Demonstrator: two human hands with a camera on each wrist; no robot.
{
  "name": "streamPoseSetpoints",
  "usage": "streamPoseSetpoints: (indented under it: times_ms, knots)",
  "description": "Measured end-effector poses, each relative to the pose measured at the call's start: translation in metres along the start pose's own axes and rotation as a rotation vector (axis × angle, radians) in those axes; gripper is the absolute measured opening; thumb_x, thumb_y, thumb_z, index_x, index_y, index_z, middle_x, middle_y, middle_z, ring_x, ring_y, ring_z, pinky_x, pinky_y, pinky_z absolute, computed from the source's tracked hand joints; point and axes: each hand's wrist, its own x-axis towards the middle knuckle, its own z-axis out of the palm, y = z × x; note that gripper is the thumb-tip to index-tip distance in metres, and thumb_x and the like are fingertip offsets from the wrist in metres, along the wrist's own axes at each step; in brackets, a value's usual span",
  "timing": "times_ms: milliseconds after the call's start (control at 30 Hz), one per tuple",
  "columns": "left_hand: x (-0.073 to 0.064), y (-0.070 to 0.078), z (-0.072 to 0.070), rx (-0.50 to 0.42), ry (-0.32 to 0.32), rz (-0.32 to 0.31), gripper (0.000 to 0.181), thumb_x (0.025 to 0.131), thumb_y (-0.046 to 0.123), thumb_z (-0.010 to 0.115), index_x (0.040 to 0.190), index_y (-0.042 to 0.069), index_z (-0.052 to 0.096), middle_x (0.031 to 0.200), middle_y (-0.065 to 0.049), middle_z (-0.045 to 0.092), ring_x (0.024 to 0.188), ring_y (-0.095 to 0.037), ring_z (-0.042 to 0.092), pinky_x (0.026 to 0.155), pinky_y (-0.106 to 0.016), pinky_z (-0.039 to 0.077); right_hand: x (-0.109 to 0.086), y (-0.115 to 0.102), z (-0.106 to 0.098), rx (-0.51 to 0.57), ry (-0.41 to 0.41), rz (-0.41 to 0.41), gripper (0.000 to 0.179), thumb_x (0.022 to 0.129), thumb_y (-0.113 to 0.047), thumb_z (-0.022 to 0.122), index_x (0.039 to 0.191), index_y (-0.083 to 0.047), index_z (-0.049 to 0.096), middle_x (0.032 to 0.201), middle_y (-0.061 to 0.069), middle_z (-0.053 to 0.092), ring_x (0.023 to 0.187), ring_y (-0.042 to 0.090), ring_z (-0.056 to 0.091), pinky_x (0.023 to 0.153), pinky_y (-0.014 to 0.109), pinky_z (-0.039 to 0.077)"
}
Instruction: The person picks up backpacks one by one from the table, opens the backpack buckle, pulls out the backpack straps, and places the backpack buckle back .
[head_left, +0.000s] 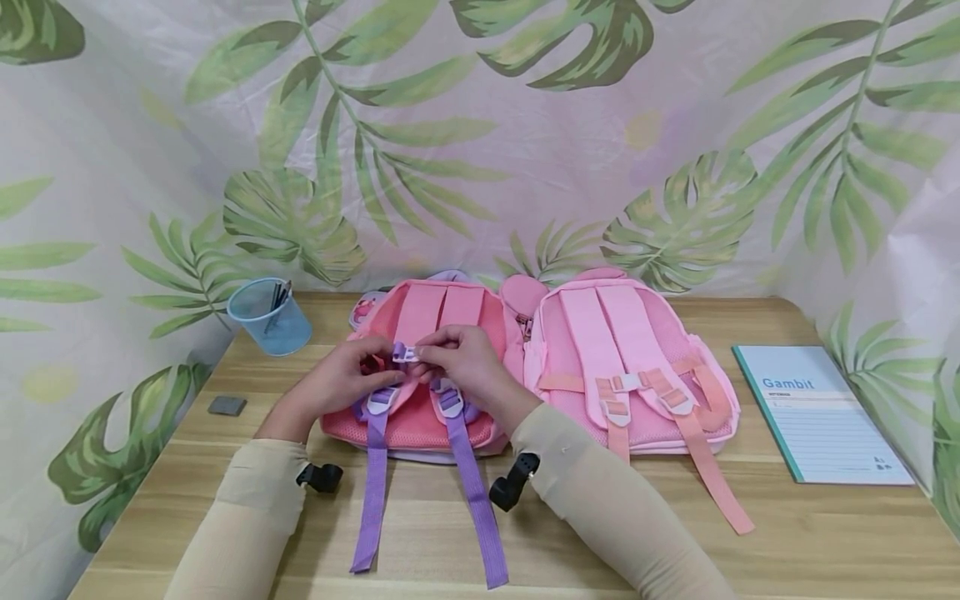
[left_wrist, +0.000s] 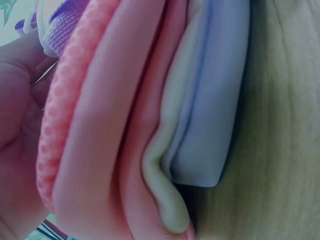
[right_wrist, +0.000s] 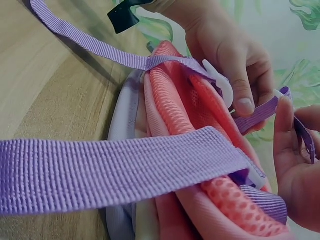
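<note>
A coral-pink backpack (head_left: 412,433) with purple trim lies back panel up on the table. Above its shoulder straps, my right hand (head_left: 472,371) pinches a small white buckle (head_left: 406,354) on a purple chest strap (right_wrist: 260,114). My left hand (head_left: 347,377) holds the same strap between thumb and fingers, just left of the buckle. In the right wrist view both hands face each other across the strap. Two loose purple webbing straps (head_left: 471,500) hang from white adjusters (head_left: 382,400) toward the table's front. The left wrist view mostly shows the backpack's layered side (left_wrist: 115,110).
A light pink backpack (head_left: 573,408) lies right beside, its chest buckle (head_left: 625,382) fastened. A notebook (head_left: 821,425) is at the far right. At the left stand a blue mesh pen cup (head_left: 277,329) and a grey eraser-like block (head_left: 227,406). A leaf-patterned curtain (head_left: 540,167) hangs behind the table.
</note>
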Motion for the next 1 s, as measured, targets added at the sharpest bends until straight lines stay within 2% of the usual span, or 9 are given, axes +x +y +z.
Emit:
streamPoseSetpoints:
  times_ms: [533,1000]
  knots:
    - [-0.002,-0.0002,0.0019,0.012,-0.041,-0.046,0.021,0.099,0.019,0.081,0.119,0.014,0.076,0.109,-0.003,0.073,0.101,-0.019,0.064,0.089,-0.029,0.055,-0.0015,-0.0007,-0.001,0.082,0.007,-0.039,0.019,0.102,0.007,0.066,0.118,0.017,0.068,0.08,0.006,0.075,0.066,0.013,0.074,0.065,0.025,0.063]
    - [0.0021,-0.0067,0.0075,0.042,-0.047,-0.016,0.013,0.097,0.018,0.083,0.107,0.016,0.075,0.098,0.001,0.072,0.09,-0.016,0.063,0.083,-0.027,0.054,-0.0032,-0.0022,-0.0014,0.083,0.015,-0.05,0.02,0.101,0.009,0.066,0.119,0.018,0.068,0.088,0.012,0.077,0.066,0.013,0.076,0.072,0.03,0.066]
